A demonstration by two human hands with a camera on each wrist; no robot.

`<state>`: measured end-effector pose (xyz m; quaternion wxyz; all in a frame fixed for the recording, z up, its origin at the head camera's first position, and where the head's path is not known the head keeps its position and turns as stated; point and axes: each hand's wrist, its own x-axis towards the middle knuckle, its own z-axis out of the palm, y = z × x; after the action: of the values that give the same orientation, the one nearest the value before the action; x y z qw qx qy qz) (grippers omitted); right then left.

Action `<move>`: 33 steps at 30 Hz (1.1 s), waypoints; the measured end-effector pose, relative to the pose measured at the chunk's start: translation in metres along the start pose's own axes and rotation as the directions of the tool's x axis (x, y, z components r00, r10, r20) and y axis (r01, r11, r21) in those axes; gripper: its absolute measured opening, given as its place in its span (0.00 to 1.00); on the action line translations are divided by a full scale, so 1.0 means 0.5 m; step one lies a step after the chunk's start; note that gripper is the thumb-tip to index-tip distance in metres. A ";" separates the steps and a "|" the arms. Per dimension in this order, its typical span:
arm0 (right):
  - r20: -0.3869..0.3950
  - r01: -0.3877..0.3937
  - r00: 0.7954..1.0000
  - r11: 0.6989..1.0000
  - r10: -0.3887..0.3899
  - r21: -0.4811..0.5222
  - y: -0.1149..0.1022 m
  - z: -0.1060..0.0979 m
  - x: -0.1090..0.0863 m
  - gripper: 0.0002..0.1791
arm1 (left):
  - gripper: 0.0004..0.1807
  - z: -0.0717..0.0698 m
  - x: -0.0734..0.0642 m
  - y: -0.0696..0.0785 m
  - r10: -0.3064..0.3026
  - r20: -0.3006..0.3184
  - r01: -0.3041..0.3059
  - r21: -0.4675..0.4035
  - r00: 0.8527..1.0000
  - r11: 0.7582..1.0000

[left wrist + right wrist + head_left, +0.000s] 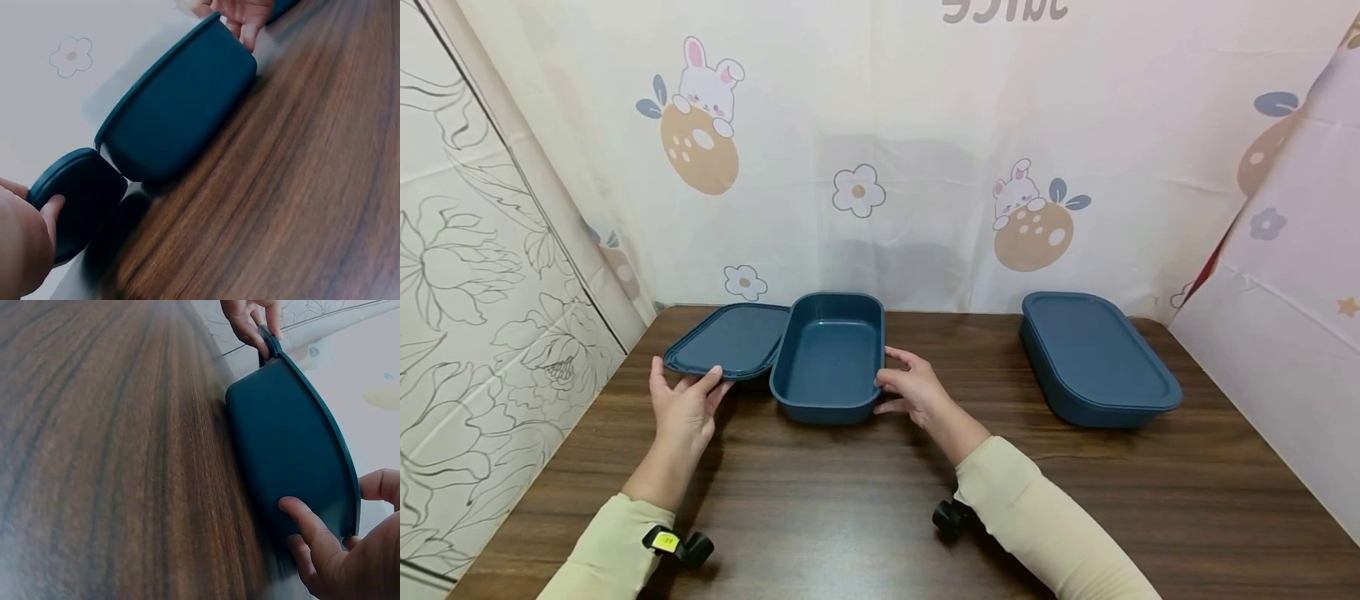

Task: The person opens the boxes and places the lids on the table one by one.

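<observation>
An open blue rectangular food container stands on the table, its hollow inside facing up. To its left is a matching flat lid, its right edge right at the container's rim. My left hand holds the lid by its near left edge, thumb on one face. In the left wrist view the lid is tilted, with a dark shadow under it. My right hand grips the container's right side near the front corner. In the right wrist view one fingertip presses the container's outer wall.
A second blue container with its lid on stands at the right of the brown wooden table. Behind the table hangs a curtain printed with rabbits and flowers. A panel with flower line drawings stands at the left.
</observation>
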<state>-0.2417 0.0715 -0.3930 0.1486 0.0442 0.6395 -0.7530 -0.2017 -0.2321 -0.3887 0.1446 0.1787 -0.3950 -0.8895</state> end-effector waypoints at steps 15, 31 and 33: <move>-0.033 0.006 0.999 1.000 -0.006 -0.014 0.000 0.001 0.004 0.38 | 0.63 -0.028 -0.006 0.000 -0.166 -0.010 0.156 0.400 0.986 0.903; 0.054 0.022 0.998 0.995 -0.017 -0.095 -0.005 -0.005 0.015 0.37 | 0.39 -0.053 -0.035 0.039 -0.409 0.102 0.270 0.605 0.907 0.749; 0.060 0.027 0.998 0.995 -0.021 -0.101 -0.006 -0.004 0.014 0.37 | 0.34 -0.055 -0.038 0.041 -0.420 0.110 0.270 0.614 0.901 0.741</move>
<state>-0.2496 0.0727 -0.3925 0.1605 0.0068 0.6729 -0.7221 -0.1704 -0.2557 -0.3864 -0.1350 0.1754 -0.6232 -0.7501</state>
